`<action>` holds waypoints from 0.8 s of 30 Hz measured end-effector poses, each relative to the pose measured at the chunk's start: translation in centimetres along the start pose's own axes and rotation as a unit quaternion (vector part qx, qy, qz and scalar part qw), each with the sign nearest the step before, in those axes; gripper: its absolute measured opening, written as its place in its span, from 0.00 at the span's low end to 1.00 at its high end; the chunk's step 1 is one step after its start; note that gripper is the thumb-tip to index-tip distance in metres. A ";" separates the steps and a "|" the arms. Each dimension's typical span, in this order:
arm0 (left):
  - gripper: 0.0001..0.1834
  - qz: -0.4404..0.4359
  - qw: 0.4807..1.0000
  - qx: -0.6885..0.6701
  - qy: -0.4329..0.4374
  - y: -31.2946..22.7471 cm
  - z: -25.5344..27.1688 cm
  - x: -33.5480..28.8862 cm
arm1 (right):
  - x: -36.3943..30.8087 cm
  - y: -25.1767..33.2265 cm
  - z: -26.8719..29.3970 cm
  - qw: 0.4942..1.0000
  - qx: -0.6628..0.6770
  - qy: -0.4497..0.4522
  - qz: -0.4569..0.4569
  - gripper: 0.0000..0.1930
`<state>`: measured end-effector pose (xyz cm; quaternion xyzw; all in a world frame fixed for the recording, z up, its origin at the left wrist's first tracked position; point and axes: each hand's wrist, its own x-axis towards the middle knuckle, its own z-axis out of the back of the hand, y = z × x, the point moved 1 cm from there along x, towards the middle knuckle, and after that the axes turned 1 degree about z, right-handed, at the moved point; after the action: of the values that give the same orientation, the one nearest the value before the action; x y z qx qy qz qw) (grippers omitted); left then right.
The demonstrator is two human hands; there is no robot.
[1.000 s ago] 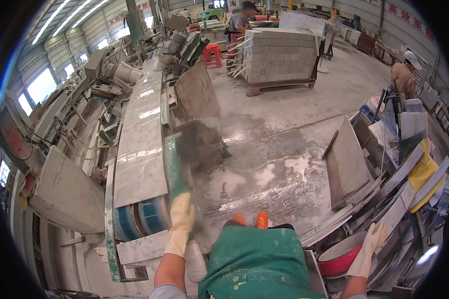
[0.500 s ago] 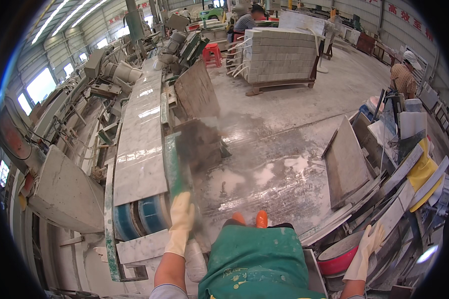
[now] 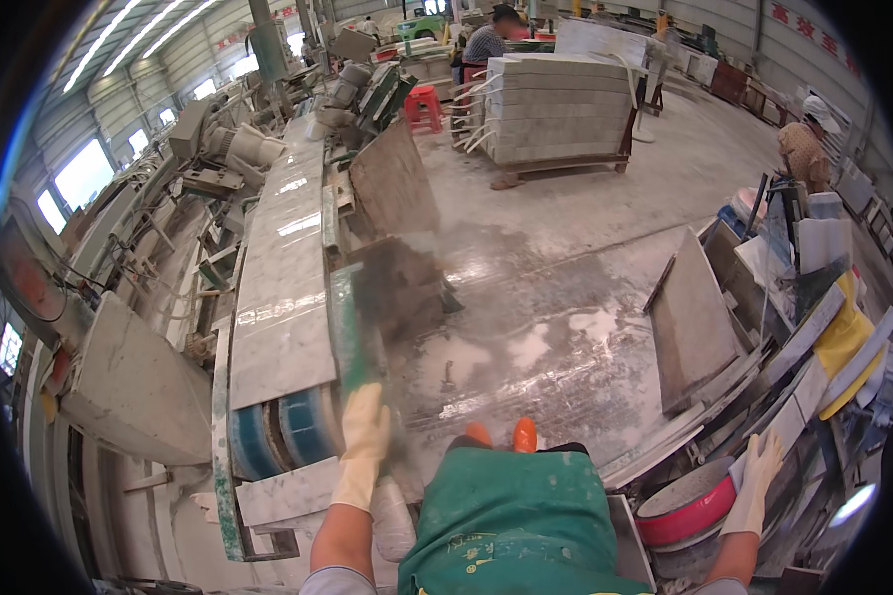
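Observation:
My left hand (image 3: 364, 428), in a cream rubber glove, lies with fingers stretched forward along the green edge rail (image 3: 348, 327) of a roller conveyor. Beside it, a long polished marble slab (image 3: 281, 342) rests on the conveyor, its near end just short of the blue rollers (image 3: 306, 426). At the lower right my right hand (image 3: 756, 476), gloved alike, is open with its fingers apart, over a pile of pale stone strips (image 3: 790, 421). Whether it touches a strip I cannot tell. A round red-rimmed tub (image 3: 690, 516) sits just left of that hand.
Another marble piece (image 3: 288, 493) lies across the conveyor's near end. A brown board (image 3: 700, 322) leans by the stone pile, with yellow cloth (image 3: 839, 342) on it. Stacked slabs (image 3: 556, 109) stand on a rack ahead. The floor (image 3: 526, 347) is wet. Other people work farther off.
My right hand has moved forward and slightly right, farther over the stone strips. My left hand stays by the green rail, and the slab looks unmoved.

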<state>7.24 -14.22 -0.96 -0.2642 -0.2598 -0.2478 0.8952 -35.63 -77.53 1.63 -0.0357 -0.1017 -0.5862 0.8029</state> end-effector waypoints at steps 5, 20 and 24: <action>0.23 0.003 1.000 0.010 0.004 0.1 -0.1 -0.1 | 3.1 -0.5 -0.5 0.999 -0.020 0.010 -0.038 0.33; 0.22 0.032 0.998 0.005 0.046 0.1 0.0 -0.3 | 6.3 -1.4 -1.2 0.997 -0.043 0.030 -0.065 0.31; 0.23 0.019 0.999 0.018 0.045 0.0 0.0 0.0 | 7.1 -1.7 -1.6 0.996 -0.050 0.027 -0.073 0.31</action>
<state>7.23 -14.26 -0.95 -0.2413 -0.2189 -0.2376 0.9151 -35.01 -84.96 1.40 -0.0524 -0.0534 -0.6481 0.7578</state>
